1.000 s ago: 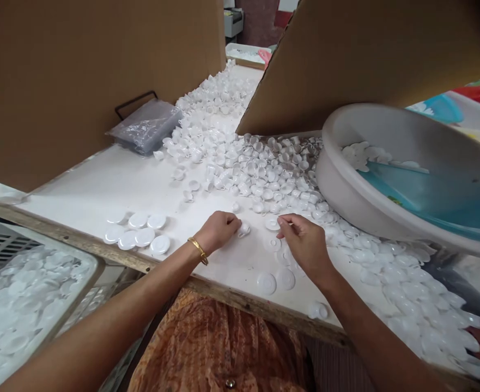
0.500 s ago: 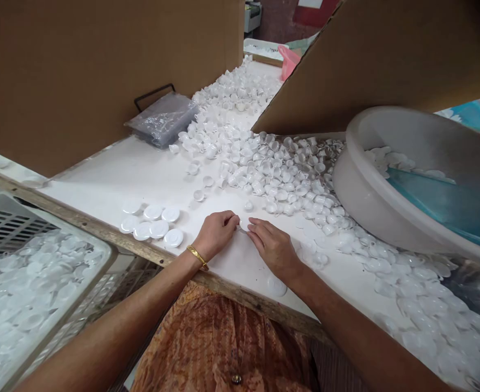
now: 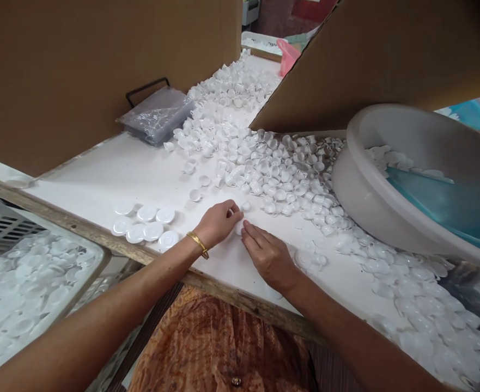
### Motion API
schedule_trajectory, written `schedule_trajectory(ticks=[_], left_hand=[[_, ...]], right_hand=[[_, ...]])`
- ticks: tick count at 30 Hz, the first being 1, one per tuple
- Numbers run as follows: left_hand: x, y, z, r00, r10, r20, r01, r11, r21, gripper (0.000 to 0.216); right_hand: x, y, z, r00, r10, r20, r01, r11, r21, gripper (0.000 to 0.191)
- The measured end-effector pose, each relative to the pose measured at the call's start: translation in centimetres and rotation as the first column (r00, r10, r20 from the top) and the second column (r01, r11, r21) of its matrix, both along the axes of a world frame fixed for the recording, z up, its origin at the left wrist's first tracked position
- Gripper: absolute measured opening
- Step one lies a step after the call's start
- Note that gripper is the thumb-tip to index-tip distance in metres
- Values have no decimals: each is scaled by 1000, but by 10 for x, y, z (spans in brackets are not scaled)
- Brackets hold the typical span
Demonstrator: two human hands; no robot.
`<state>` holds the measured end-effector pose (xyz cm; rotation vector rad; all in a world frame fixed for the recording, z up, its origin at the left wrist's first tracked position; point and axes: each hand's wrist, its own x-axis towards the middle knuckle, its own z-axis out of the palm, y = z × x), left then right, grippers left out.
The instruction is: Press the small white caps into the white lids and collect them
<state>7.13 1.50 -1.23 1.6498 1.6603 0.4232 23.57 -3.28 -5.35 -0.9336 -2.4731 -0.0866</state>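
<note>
Two hands meet over one small white piece

A second ago the left hand (image 3: 219, 223) and the right hand (image 3: 270, 256) were apart, each with a white piece at its fingertips; now their tips come together well to the left of the tub (image 3: 356, 198). The right fingers lie straighter than they did half a second ago. Seven white saucers (image 3: 153, 231), farther left of the tub than the hands, sit grouped as before.

Farthest left of the tub, a slotted basket (image 3: 2, 228) holds a heap of thin white pieces (image 3: 27, 288). Beyond the tub and to its left, a white tray (image 3: 260, 41) has pale contents too small to make out. The tub itself holds white discs (image 3: 395, 159) and a blue sheet (image 3: 439, 207). Loose little cups (image 3: 264, 163) spread over the table (image 3: 96, 169), up to the tub's left side.

The small white piece (image 3: 238, 228) is left of the tub, between the two sets of fingertips. The left thumb and fingers are pinched together on it; the right fingers are held side by side with their tips next to it, but whether they grip it I cannot tell.
</note>
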Motion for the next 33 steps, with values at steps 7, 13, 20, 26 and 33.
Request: schedule_trajectory(ticks=[7, 13, 20, 26, 33], left_hand=[[5, 0, 0, 993, -76, -95, 83, 994, 69, 15], [13, 1, -11, 936, 52, -348, 37, 969, 244, 28], [26, 10, -20, 786, 80, -613, 179, 920, 349, 27], [24, 7, -22, 778, 73, -624, 193, 917, 348, 22], [25, 7, -21, 773, 102, -626, 172, 917, 361, 15]], right_hand=[[-1, 2, 8, 999, 30, -38, -33, 997, -63, 32], [-9, 1, 14, 998, -18, 62, 17, 1000, 7, 30], [-7, -1, 8, 999, -41, 28, 41, 999, 16, 27], [-4, -3, 5, 999, -12, -31, 11, 1000, -28, 29], [-3, -1, -5, 995, 23, -95, -31, 996, -84, 28]])
